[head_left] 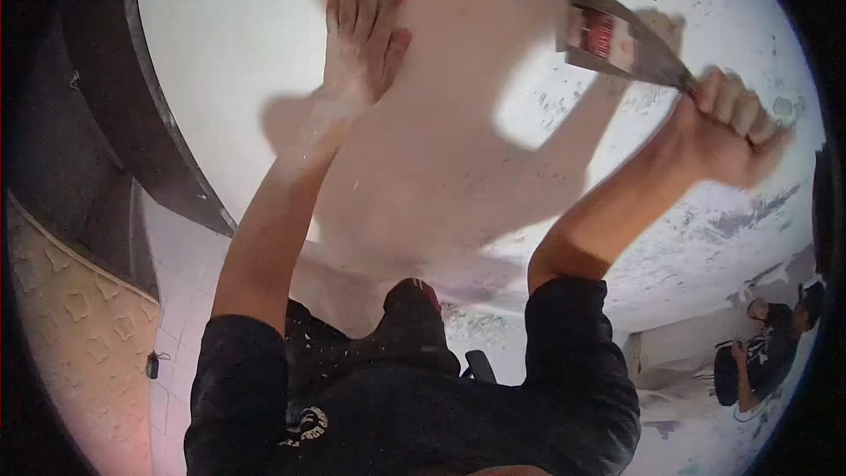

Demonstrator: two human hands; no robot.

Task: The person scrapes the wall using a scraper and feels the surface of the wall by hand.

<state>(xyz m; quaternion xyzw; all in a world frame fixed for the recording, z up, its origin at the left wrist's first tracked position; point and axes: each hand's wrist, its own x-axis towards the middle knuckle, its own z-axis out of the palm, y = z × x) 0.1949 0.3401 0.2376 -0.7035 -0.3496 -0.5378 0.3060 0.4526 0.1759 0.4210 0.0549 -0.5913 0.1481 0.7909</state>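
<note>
My left hand point(363, 40) lies flat against the pale wall point(233, 44), its fingers spread and nothing in it. On the right, my right hand point(727, 128) is wrapped round the handle end of a scraper point(617, 35), a wide metal blade with a red and white label. The blade points up and left, close to the wall; whether it touches is not clear. Dark patches and rough marks cover the wall around and below the scraper. My arms and head cast shadows across the middle of the wall.
Another person point(771, 348) in dark clothes and a cap is at the lower right. A dark frame point(163, 106) edges the wall on the left. Light floor tiles point(181, 273), a small black object point(154, 365) and a patterned yellowish surface point(79, 326) are at the lower left.
</note>
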